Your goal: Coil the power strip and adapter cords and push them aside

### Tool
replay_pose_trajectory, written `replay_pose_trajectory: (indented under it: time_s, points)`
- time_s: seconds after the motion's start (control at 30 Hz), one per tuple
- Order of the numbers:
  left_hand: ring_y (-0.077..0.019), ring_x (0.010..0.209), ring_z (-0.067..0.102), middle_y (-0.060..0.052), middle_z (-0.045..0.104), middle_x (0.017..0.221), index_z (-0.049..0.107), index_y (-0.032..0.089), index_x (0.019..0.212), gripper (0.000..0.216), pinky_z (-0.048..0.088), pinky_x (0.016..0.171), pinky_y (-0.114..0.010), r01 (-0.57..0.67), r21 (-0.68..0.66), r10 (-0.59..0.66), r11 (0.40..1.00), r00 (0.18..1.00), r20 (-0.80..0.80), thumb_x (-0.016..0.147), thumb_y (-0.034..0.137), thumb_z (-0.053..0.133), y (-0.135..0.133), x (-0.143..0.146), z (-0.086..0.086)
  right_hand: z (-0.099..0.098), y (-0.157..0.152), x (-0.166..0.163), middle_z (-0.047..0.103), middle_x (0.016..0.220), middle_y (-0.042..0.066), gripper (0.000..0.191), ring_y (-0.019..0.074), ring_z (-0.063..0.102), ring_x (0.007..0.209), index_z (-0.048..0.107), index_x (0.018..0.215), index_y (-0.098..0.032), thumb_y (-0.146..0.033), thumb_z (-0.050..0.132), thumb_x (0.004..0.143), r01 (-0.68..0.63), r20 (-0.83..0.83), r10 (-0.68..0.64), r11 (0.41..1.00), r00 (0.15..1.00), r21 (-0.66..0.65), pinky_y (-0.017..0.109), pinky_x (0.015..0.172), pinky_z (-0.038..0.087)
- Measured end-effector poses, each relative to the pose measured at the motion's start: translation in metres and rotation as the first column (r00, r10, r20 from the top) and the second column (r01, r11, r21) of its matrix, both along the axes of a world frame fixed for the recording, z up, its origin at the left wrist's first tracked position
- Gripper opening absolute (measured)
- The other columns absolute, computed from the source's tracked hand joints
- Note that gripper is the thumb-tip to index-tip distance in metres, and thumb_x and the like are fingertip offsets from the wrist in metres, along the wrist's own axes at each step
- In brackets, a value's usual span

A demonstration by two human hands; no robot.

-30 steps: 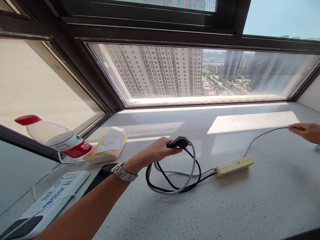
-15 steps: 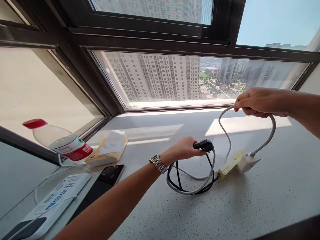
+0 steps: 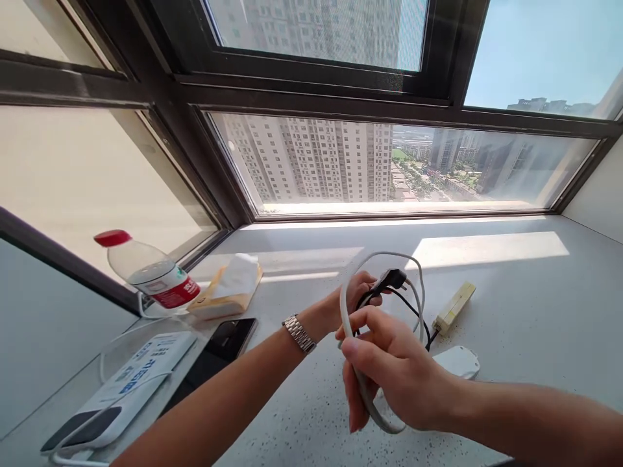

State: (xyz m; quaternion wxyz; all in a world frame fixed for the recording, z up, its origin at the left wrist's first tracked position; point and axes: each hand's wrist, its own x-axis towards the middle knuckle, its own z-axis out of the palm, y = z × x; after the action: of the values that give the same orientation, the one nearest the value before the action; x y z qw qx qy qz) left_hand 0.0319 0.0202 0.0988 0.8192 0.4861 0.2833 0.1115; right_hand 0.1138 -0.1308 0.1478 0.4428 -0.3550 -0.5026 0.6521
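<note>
Two hands at work over a speckled white sill (image 3: 511, 311), listed near to far.

1. Right hand (image 3: 389, 370), nearest the camera, at 5 o'clock of centre: fingers curled shut around a thick grey cable (image 3: 346, 324), which loops up over both hands and back down below the palm.

2. Left hand (image 3: 353, 298), just beyond at 12 o'clock of the right hand: closed on a black plug (image 3: 392, 279), whose head juts out toward 2 o'clock. Thin black cord (image 3: 413, 311) trails from it, bundled inside the grey loop. Metal watch (image 3: 298, 333) on the wrist.

3. White adapter block (image 3: 457, 360), lying on the sill at 3 o'clock of the right hand.

4. Yellowed power strip (image 3: 453, 307), flat on the sill at 3 o'clock of the plug; the cords run to its near end.

5. Dark phone (image 3: 228, 337) and a white device with wound cord (image 3: 117, 395), at 9 o'clock, near the left forearm.

6. Tissue pack (image 3: 228, 292) and clear bottle with red cap (image 3: 150, 272), tilted against the window frame, at 10 o'clock.

7. Window glass (image 3: 341, 162) at 12 o'clock, tower blocks beyond.
</note>
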Motion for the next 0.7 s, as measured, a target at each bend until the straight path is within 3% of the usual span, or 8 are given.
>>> replay_pose_trajectory:
  time_s: [0.1,0.2,0.3,0.37,0.43,0.5,0.57,0.7]
  points:
    - [-0.0092,0.049,0.035,0.001,0.043,0.063,0.055,0.011,0.089,0.041,0.031,0.05,-0.023,0.076,-0.137,-0.057,0.988,0.988,0.141,0.075,0.05,0.049,-0.004,-0.018,-0.004,-0.042,-0.004,-0.015,0.049,0.055,-0.009,0.038,0.0065,0.046,0.036,0.046,0.096,-0.02,-0.055,0.054,0.086,-0.027,0.146,0.029,0.999,0.989,-0.018,0.017,0.038,0.04]
    - [-0.0092,0.048,0.035,0.0,0.043,0.065,0.056,0.009,0.091,0.045,0.032,0.051,-0.024,0.037,-0.183,0.007,0.982,0.972,0.235,0.082,0.051,0.041,-0.008,-0.031,-0.009,-0.078,-0.009,-0.02,0.052,0.059,-0.006,0.025,0.0062,0.047,0.042,0.055,0.091,-0.019,-0.043,0.055,0.087,-0.011,0.427,-0.032,0.995,0.904,0.098,0.016,0.043,0.037]
    - [-0.0091,0.047,0.033,0.001,0.041,0.062,0.058,0.008,0.094,0.056,0.031,0.05,-0.024,-0.07,-0.205,0.116,0.976,0.969,0.22,0.089,0.056,0.03,-0.008,-0.039,-0.01,-0.108,-0.014,-0.013,0.059,0.064,-0.003,0.018,0.0094,0.051,0.053,0.063,0.092,-0.02,-0.035,0.063,0.083,-0.203,0.738,-0.003,0.961,0.675,0.19,0.019,0.049,0.033]
    - [-0.0088,0.046,0.032,0.002,0.039,0.06,0.06,0.008,0.096,0.064,0.031,0.05,-0.023,-0.1,-0.216,0.141,0.971,0.973,0.181,0.09,0.063,0.026,-0.006,-0.042,-0.008,-0.124,-0.018,-0.005,0.064,0.067,-0.002,0.02,0.012,0.054,0.058,0.067,0.094,-0.022,-0.037,0.067,0.081,-0.373,0.886,0.076,0.921,0.457,0.114,0.021,0.05,0.031]
    - [-0.0078,0.045,0.031,0.003,0.038,0.058,0.06,0.008,0.096,0.07,0.03,0.048,-0.022,-0.085,-0.214,0.116,0.973,0.984,0.138,0.088,0.071,0.029,-0.004,-0.044,-0.007,-0.137,-0.021,0.004,0.069,0.073,0.0,0.022,0.0139,0.057,0.061,0.07,0.095,-0.022,-0.04,0.066,0.083,-0.455,0.96,0.104,0.89,0.259,0.026,0.022,0.05,0.03]
    - [-0.0056,0.043,0.027,0.005,0.035,0.056,0.061,0.009,0.094,0.068,0.026,0.045,-0.02,-0.049,-0.204,0.068,0.978,0.994,0.088,0.086,0.072,0.039,-0.002,-0.043,-0.006,-0.145,-0.024,0.012,0.072,0.081,0.003,0.022,0.0151,0.059,0.063,0.071,0.092,-0.021,-0.04,0.062,0.086,-0.466,0.988,0.058,0.885,0.146,0.017,0.023,0.052,0.033]
    - [-0.0032,0.041,0.02,0.008,0.03,0.053,0.06,0.01,0.092,0.059,0.019,0.042,-0.017,-0.039,-0.182,0.044,0.982,0.999,0.023,0.085,0.067,0.05,-0.001,-0.041,-0.006,-0.147,-0.027,0.018,0.072,0.083,0.005,0.023,0.0167,0.061,0.069,0.071,0.086,-0.02,-0.04,0.06,0.088,-0.45,0.992,-0.03,0.889,0.121,0.082,0.024,0.056,0.037]
    - [-0.0004,0.041,0.008,0.011,0.021,0.051,0.057,0.013,0.085,0.052,0.007,0.04,-0.015,-0.093,-0.07,0.088,0.993,0.993,-0.082,0.079,0.064,0.062,-0.005,-0.037,-0.006,-0.136,-0.043,0.044,0.07,0.079,0.006,0.036,0.0205,0.062,0.075,0.067,0.078,-0.02,-0.055,0.062,0.084,-0.344,0.9,-0.325,0.842,0.291,0.415,0.028,0.064,0.044]
